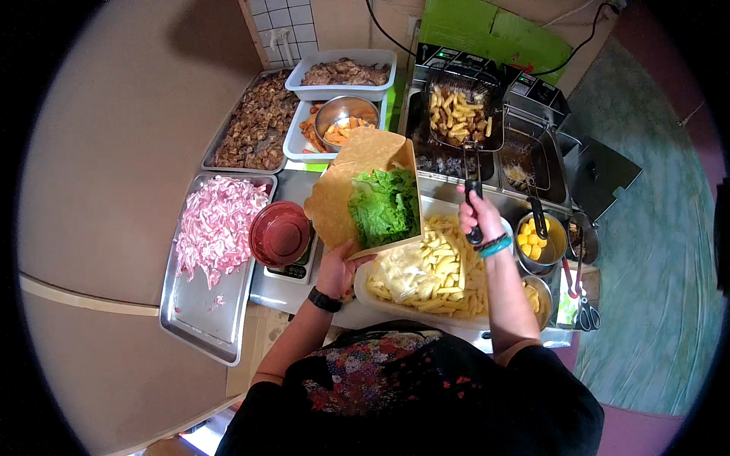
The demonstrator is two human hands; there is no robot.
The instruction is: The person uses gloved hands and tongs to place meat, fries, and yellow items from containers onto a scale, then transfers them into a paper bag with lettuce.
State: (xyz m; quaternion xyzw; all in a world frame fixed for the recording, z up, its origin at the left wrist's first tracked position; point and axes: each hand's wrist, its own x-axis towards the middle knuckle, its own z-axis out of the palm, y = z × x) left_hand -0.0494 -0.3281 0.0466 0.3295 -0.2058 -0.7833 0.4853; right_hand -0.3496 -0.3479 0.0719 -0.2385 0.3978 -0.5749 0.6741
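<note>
My left hand [334, 271] holds up a brown paper food box [338, 186] from below, its lid flap folded open. Green leaf lettuce [382, 207] lies inside the box. In my right hand [474, 213] is the black handle [473, 191] of a frying basket, the fingers wrapped round it. Golden fries [458, 106] and browned pieces sit in that basket, which is over the left fryer well. Below both hands, a pale tub holds uncooked-looking fries [437, 266], partly hidden by the box.
A second basket [537, 205] rests in the right fryer well. On the left are a tray of pink sliced meat [220, 213], a tray of browned meat [258, 121] and a red bowl [280, 234] on a scale. Yellow balls [531, 239] fill a pot near scissors [586, 313].
</note>
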